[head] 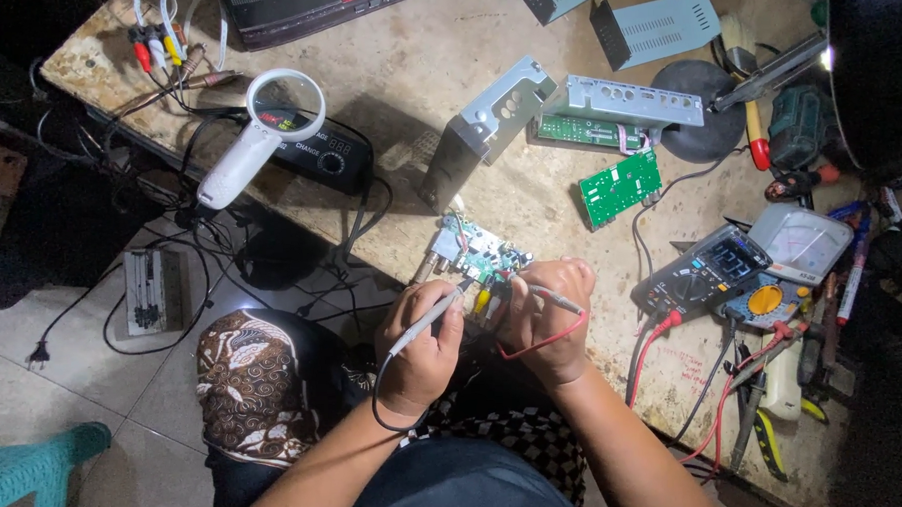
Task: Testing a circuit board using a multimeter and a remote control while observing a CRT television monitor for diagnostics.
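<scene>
Small green circuit board with coloured jack sockets sits at the near edge of the worn stone-topped workbench, just ahead of both hands. Left hand has fingers closed around a grey-handled black-lead probe; right hand pinches a red-lead probe. Good contact likely requires steady tips on separate points. Beyond, the digital multimeter lies right. No containers with contents are discernible.

Your left hand and right hand each hold 1 probe against the small circuit board at the table edge. The multimeter lies right, the magnifier left.
</scene>
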